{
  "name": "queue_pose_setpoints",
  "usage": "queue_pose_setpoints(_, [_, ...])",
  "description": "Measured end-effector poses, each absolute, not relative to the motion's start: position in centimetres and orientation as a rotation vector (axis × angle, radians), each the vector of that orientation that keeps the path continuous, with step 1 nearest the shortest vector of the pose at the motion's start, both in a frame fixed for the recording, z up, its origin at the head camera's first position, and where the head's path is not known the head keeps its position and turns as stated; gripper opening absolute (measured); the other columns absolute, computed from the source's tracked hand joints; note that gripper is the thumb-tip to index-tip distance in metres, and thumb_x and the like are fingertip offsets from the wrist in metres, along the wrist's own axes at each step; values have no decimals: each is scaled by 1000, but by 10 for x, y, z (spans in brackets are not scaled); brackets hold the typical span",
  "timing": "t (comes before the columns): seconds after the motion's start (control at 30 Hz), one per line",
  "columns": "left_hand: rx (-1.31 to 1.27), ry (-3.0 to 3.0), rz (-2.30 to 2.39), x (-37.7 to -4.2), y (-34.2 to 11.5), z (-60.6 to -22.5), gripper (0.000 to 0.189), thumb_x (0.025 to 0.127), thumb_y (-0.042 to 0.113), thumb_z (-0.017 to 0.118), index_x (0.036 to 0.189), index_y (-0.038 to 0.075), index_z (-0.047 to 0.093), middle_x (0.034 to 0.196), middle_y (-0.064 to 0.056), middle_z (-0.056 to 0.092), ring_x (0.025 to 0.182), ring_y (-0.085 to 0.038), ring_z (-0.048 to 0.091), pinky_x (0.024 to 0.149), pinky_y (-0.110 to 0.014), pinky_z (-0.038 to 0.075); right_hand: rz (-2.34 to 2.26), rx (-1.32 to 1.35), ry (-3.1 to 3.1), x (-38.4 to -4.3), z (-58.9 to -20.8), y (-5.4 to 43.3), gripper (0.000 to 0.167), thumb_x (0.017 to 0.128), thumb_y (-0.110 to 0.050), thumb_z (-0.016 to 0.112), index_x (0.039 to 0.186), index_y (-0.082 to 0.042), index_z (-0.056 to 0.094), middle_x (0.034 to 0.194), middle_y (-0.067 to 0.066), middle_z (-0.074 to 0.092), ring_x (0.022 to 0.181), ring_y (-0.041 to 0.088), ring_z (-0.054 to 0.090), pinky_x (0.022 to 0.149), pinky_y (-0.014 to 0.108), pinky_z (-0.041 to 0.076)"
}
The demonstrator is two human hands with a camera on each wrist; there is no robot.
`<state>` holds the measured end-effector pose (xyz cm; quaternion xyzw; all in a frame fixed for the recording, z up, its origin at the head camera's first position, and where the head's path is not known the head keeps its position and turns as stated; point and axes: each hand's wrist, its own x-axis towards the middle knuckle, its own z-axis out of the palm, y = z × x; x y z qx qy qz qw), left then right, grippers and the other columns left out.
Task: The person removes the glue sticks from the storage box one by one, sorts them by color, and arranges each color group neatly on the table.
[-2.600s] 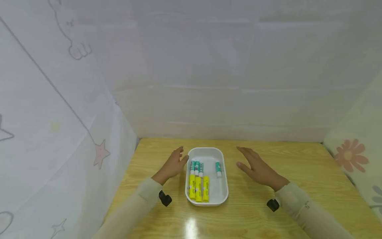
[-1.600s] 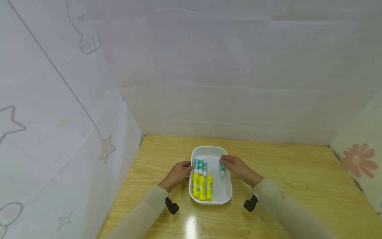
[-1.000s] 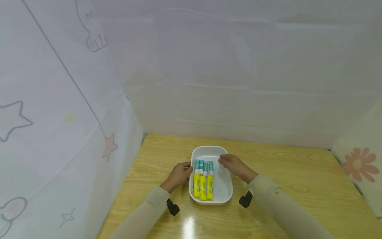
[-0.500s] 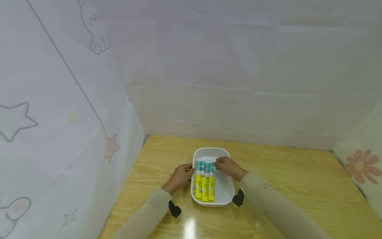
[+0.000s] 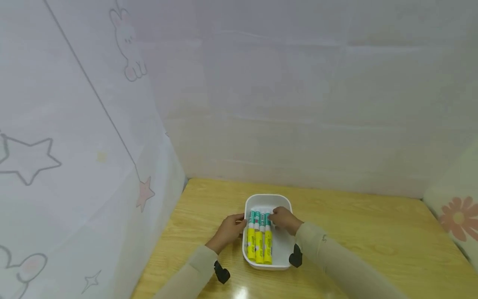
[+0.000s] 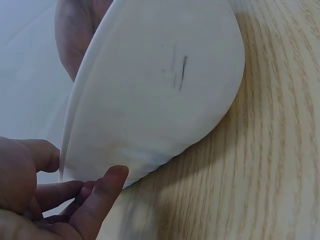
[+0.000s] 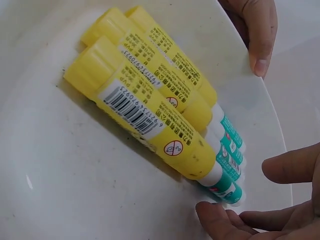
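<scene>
On wooden table (image 5: 373, 224), white tray (image 5: 281, 247) holds three yellow tubes (image 5: 259, 247), four teal-and-white tubes (image 5: 257, 216) just beyond. Left hand (image 5: 229, 229) pinches left rim (image 6: 76, 95). Right hand (image 5: 284, 219) inside tray, grip loosely parted beside rightmost teal tube (image 5: 267, 222); contact hard to tell.

We saw a smooth plastic tray (image 5: 284, 249), scuffed outside; satiny plastic yellow tubes (image 7: 145, 107) and smooth plastic teal-and-white tubes (image 7: 229, 190); a glossy, wood-grained table (image 5: 358, 228); matt cloth sleeves (image 5: 332, 261).
</scene>
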<state>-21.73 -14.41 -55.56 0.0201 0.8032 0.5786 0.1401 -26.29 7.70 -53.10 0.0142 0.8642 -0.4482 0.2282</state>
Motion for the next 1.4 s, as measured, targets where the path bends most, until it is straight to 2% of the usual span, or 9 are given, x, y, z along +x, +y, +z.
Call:
queue_pose_setpoints(0.17, [85, 2330, 1649, -219, -142, -557, 47, 102, 26, 52, 143, 3, 47, 128, -15, 57, 100, -21, 64, 74, -32, 59, -1272, 105, 2339, -262, -534, 78, 56, 95, -17, 60, 136, 15, 41, 113, 20, 59, 100, 29, 60, 81, 41, 57])
queue_pose_setpoints(0.57, [73, 2328, 1649, -220, -145, -560, 50, 103, 27, 52, 144, 0, 44, 128, -14, 56, 104, -23, 63, 75, -32, 59, -1243, 155, 2347, -267, -539, 72, 53, 95, -18, 60, 135, 13, 45, 110, 17, 60, 94, 27, 60, 82, 41, 57])
queue_pose_setpoints(0.73, [81, 2338, 1643, -222, -146, -561, 50, 102, 28, 53, 144, 1, 45, 129, -14, 55, 106, -24, 62, 75, -32, 59, -1232, 162, 2341, -271, -542, 71, 51, 94, -17, 60, 134, 13, 47, 104, 15, 62, 90, 25, 61, 82, 42, 57])
queue_pose_setpoints(0.83, [78, 2351, 1634, -222, -147, -562, 51, 102, 30, 53, 144, 2, 45, 131, -15, 54, 109, -25, 61, 77, -33, 58, -1230, 151, 2328, -272, -544, 71, 43, 94, -16, 60, 126, 12, 54, 97, 14, 63, 87, 25, 62, 80, 40, 58])
queue_pose_setpoints(1.07, [85, 2380, 1635, -215, -154, -565, 53, 102, 32, 54, 143, 0, 46, 132, -17, 53, 110, -27, 61, 78, -34, 58, -1240, 198, 2296, -270, -546, 63, 43, 91, -15, 66, 124, 10, 56, 95, 12, 64, 89, 25, 61, 88, 44, 54])
queue_pose_setpoints(1.2, [113, 2365, 1660, -216, -153, -565, 55, 101, 34, 54, 142, -1, 46, 131, -18, 54, 108, -26, 62, 77, -33, 58, -1239, 182, 2320, -274, -549, 63, 30, 91, -14, 64, 113, 7, 63, 90, 10, 65, 84, 25, 61, 80, 38, 56])
queue_pose_setpoints(1.4, [161, 2293, 1710, -222, -149, -562, 50, 103, 26, 51, 144, -3, 43, 130, -22, 55, 107, -29, 63, 75, -32, 59, -1302, 208, 2357, -277, -555, 65, 37, 91, -13, 64, 120, 9, 59, 95, 11, 64, 83, 23, 61, 79, 38, 57])
